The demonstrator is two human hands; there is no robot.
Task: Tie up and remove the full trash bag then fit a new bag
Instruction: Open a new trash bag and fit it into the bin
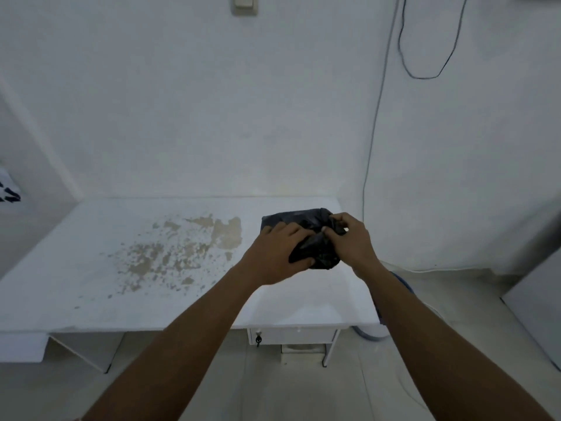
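A folded, crumpled black trash bag [303, 220] lies on the right part of the white table [91, 284]. My left hand [279, 253] rests on the bag's near left side, with fingers curled over the plastic. Over on the bag's right side, my right hand [352, 241] pinches a bunched piece of it between thumb and fingers. Both hands hide much of the bag. No bin and no full bag are in view.
The table top has a worn brown patch [182, 250] left of the bag. A small drawer with a key [258, 338] hangs under the table's front edge. A thin cable [376, 117] runs down the white wall. A blue-and-white object [373, 332] stands behind my right forearm.
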